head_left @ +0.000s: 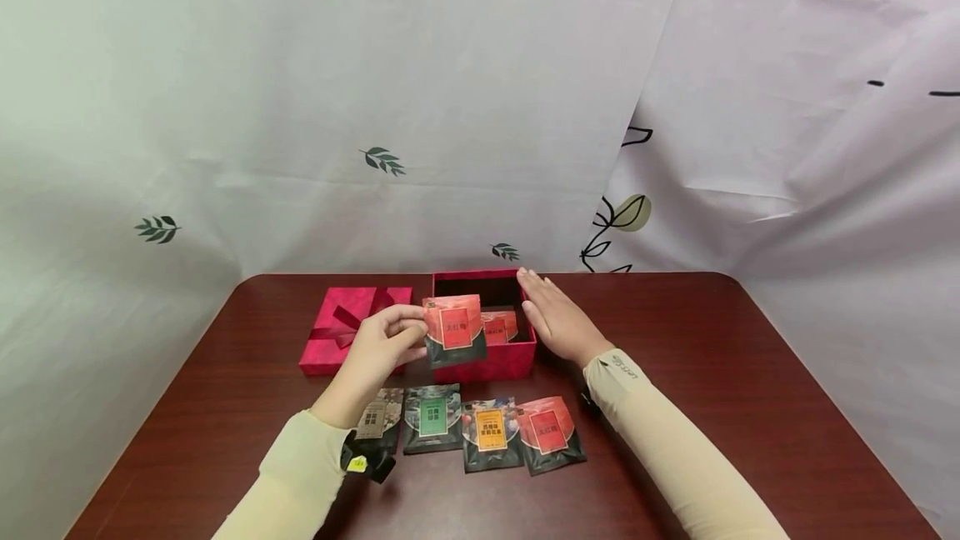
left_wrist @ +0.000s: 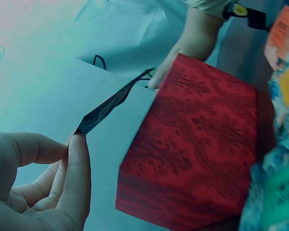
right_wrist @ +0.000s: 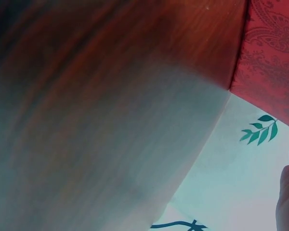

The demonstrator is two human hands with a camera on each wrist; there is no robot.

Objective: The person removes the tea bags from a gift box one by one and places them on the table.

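Between thumb and fingers, my left hand point(head_left: 386, 342) pinches the left edge of a red and black tea sachet point(head_left: 455, 330). In the left wrist view the sachet point(left_wrist: 111, 107) appears nearly edge-on, beside the patterned red box point(left_wrist: 197, 144). The sachet is held up in front of the open box point(head_left: 487, 363) and hides part of its opening. Another red sachet point(head_left: 499, 327) stands inside the box. My right hand point(head_left: 558, 317) rests with extended fingers along the box's right rim; only its fingertips point(right_wrist: 288, 178) show in the right wrist view.
The red lid point(head_left: 330, 346) with a dark ribbon lies left of the box. In front lie a greyish sachet point(head_left: 392, 419), partly behind my left wrist, a green-labelled one point(head_left: 432, 418), a yellow-labelled one point(head_left: 491, 433) and a red one point(head_left: 551, 435). A white patterned cloth point(head_left: 480, 107) hangs behind the table point(head_left: 675, 340).
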